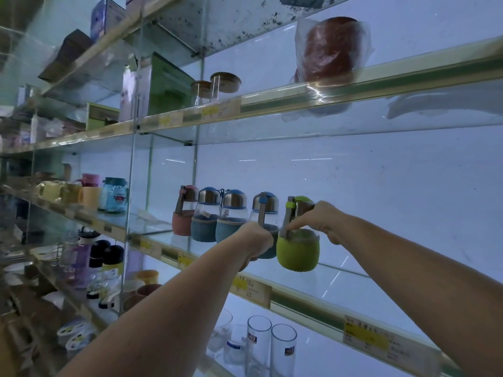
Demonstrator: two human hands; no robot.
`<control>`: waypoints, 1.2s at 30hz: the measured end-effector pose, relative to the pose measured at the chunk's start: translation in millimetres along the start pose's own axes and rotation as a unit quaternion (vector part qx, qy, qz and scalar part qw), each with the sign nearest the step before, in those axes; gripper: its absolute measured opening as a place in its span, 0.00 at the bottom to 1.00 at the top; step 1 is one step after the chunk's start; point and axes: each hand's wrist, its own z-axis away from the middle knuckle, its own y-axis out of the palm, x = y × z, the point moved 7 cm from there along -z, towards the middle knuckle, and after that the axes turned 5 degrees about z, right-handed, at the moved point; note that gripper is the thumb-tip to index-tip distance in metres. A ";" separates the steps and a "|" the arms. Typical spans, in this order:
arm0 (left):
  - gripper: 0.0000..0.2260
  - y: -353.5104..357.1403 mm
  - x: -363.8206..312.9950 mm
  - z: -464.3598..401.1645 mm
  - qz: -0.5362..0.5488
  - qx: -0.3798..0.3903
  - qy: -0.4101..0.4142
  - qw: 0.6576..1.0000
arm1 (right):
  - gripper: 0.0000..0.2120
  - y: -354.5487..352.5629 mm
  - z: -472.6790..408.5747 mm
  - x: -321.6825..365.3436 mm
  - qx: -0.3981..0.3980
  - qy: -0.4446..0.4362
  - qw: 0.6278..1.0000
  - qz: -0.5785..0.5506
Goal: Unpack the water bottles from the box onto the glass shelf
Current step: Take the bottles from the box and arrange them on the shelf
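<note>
So, shelving: several tiers of glass, and the middle glass shelf takes the bottles because its right part is bare while the other tiers show jars, mugs and glasses.
Row: 5 water bottles stand or hang along that shelf, 1 pink bottle at the far left, then 2 blue bottles touching side by side, lined up near the front edge so each new one joins on the right.
Green bottle: last in line, held just above the glass or barely on it, I cannot tell which; its strap faces forward like its neighbours'.
4th bottle: blue-capped, just left of the green one, lower half hidden by the left hand.
Right hand: clamped on the green bottle at its neck and cap from behind, forefinger on the strap, probably steadying it for set-down.
Left hand: fingers wrapped round the 4th bottle's sleeve, likely to square it.
Box: not in view.
</note>
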 end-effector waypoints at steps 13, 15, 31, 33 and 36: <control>0.04 -91.7 64.6 75.2 0.044 -0.075 -0.059 0.994 | 0.24 75.4 70.4 103.8 0.023 -0.122 0.991 0.052; 0.07 -108.9 83.6 93.1 0.044 -0.088 -0.078 0.992 | 0.19 106.4 84.2 113.5 0.061 -0.126 0.989 0.047; 0.08 -200.2 295.9 254.9 0.059 -0.206 -0.332 0.918 | 0.23 363.2 214.3 118.0 0.350 -0.149 0.924 0.030; 0.06 -198.9 324.4 275.4 0.075 -0.221 -0.368 0.900 | 0.25 396.7 228.5 103.9 0.381 -0.140 0.913 0.041; 0.14 -191.9 373.3 299.7 0.080 -0.228 -0.415 0.877 | 0.30 444.3 248.7 78.5 0.421 -0.125 0.896 0.057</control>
